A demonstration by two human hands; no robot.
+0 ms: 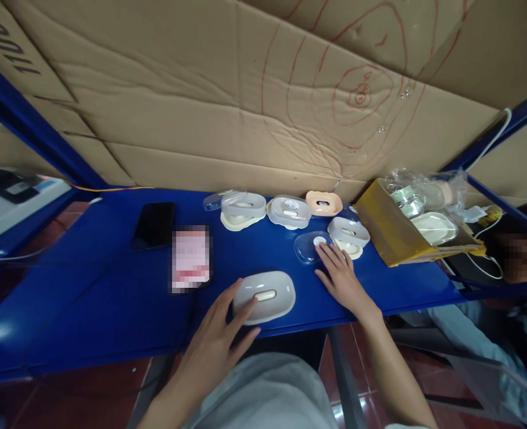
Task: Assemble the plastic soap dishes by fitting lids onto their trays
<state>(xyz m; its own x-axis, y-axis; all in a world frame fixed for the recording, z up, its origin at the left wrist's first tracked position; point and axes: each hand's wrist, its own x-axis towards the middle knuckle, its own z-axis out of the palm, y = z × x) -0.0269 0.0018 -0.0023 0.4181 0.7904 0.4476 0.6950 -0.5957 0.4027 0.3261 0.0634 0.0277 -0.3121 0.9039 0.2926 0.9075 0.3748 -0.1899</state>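
At the table's front edge lies an oval, light-grey plastic dish [283, 293] with a cream bar-shaped piece across its middle. My left hand [223, 328] is at its left side with fingers spread, one fingertip touching or just over the cream piece. Farther right, a clear plastic lid [305, 247] with a round white label lies on the table. The outstretched fingers of my right hand [341, 279] reach onto the lid's right edge, by the label. Just behind that hand, a grey dish [349, 231] rests over a cream scalloped base [351, 249].
More dishes stand at the back: a grey one [249, 205] with a tilted clear lid, a lidded one [289, 211] and a peach one [324, 203]. A yellow-taped box [386, 229] holds bagged parts. A dark phone [154, 225] and a blurred-out item [190, 259] lie left. Cardboard [200, 101] walls the back.
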